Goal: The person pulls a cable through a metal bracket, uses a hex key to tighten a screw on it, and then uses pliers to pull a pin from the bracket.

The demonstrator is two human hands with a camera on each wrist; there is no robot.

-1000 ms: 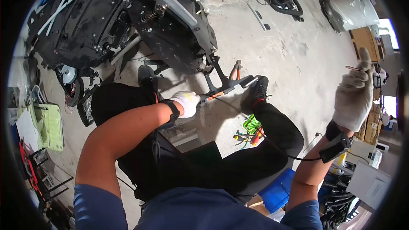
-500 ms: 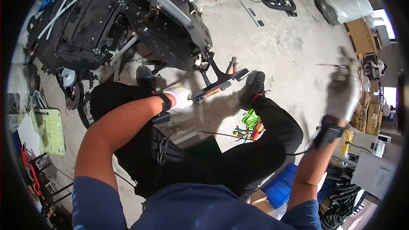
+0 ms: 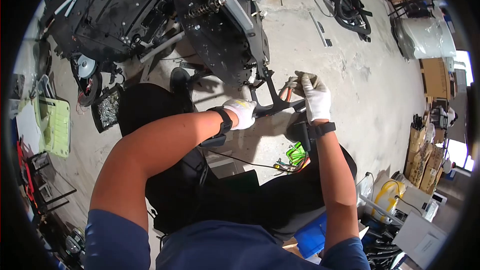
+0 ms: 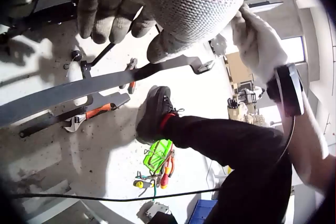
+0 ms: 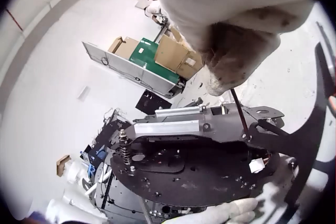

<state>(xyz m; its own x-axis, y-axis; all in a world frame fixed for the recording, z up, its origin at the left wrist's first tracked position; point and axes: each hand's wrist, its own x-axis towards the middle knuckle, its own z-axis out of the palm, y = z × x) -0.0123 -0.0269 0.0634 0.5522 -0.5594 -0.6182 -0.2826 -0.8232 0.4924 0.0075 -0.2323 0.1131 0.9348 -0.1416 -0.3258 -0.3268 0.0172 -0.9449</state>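
In the head view, my gloved left hand point(image 3: 241, 113) is at the near left end of a black forked bracket point(image 3: 274, 90). Its fingers point(image 4: 122, 27) hang loosely extended over the black bar in the left wrist view, not wrapped round it. My gloved right hand point(image 3: 318, 99) is raised at the bracket's right side. Between its curled fingertips it pinches a thin dark-red rod point(image 5: 239, 109), whose grip end is hidden by the glove. The rod's lower tip meets a bolt point(image 5: 246, 137) where the bracket joins a large black panel assembly point(image 5: 199, 174).
An adjustable wrench point(image 4: 98, 110) with an orange handle and a pair of pliers point(image 4: 131, 71) lie on the floor. A green tray point(image 4: 156, 155) with several tools sits by my shoe point(image 4: 157, 106). A black cable point(image 3: 240, 161) crosses over my legs.
My right hand has swung in from the far right to the bracket, bringing the rod to the bolt. My left hand has shifted slightly right in view and its hold on the bracket has loosened.
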